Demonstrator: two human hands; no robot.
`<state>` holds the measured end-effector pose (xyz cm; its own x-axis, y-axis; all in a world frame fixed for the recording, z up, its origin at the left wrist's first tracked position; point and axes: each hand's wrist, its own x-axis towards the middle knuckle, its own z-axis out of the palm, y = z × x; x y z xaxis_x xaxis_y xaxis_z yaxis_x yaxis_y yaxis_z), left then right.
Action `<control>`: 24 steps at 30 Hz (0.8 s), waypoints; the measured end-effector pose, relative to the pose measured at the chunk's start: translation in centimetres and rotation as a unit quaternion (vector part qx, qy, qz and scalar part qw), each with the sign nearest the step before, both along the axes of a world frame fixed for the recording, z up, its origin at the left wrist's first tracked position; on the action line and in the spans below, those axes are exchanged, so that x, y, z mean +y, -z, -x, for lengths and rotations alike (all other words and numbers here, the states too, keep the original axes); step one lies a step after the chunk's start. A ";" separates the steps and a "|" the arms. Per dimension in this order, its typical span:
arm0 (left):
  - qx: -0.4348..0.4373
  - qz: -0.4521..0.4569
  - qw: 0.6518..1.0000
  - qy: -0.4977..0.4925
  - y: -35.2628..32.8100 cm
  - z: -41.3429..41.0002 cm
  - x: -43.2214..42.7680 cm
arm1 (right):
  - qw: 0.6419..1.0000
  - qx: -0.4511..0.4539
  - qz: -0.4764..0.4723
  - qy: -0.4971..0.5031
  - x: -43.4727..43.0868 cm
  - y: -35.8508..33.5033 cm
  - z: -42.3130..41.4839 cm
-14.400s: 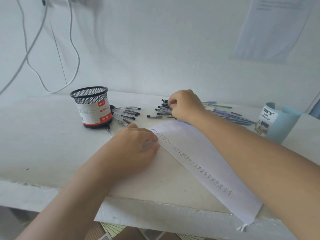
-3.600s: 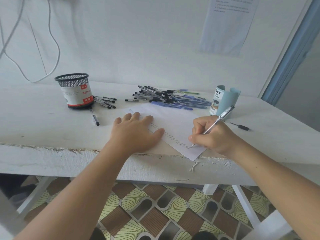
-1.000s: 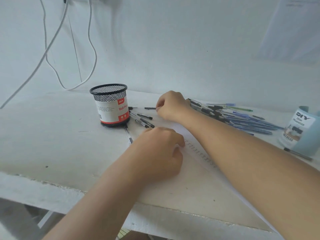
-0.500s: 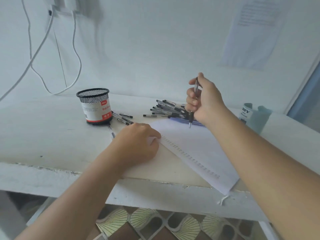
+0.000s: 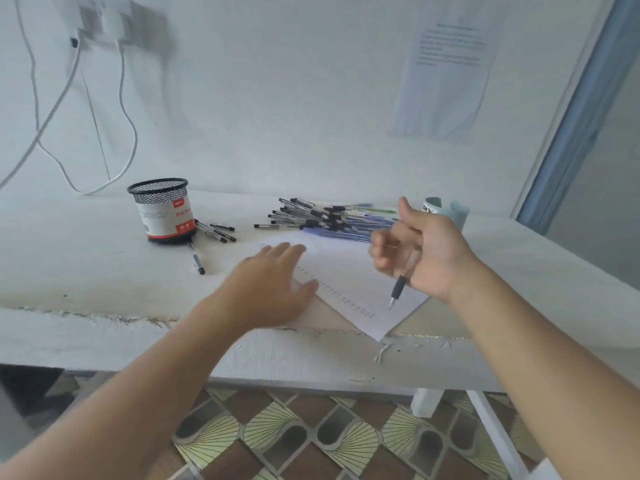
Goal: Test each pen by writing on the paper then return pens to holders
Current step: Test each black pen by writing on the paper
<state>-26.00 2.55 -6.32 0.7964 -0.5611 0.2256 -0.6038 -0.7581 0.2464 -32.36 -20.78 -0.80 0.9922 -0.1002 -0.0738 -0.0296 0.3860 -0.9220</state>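
We see the right hand [image 5: 426, 251] curled loosely round a pen [image 5: 398, 289], clear barrel with black grip, tip down over the paper [image 5: 349, 268] near its row of marks. We see the left hand [image 5: 273, 282] flat on the paper, fingers straight, holding nothing.

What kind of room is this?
Likely a plain home or office desk corner: worn white table against a wall, cables hanging from a socket, a printed sheet posted above.

The mesh holder [image 5: 162, 216] reads "Ball P…" on its red band; the blue holder [image 5: 458, 211] shows, perhaps, "DIY".
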 end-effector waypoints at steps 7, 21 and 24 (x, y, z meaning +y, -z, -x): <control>-0.048 0.049 0.997 0.040 2.8 2.8 -4.5 | 0.994 0.039 0.090 -0.047 -2.9 1.4 1.3; -0.070 0.052 0.996 0.006 3.4 3.1 -4.7 | 0.958 -0.034 0.256 -0.124 -2.5 4.3 2.0; -0.071 0.050 0.996 0.008 3.5 3.0 -4.8 | 0.938 -0.077 0.325 -0.092 -1.7 4.6 2.5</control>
<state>-28.99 -2.30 -9.86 0.7437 -0.5421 0.3913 -0.6497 -0.7240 0.2318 -34.84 -22.50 -5.42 0.9910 0.1001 0.0893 0.1125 -0.2569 -0.9599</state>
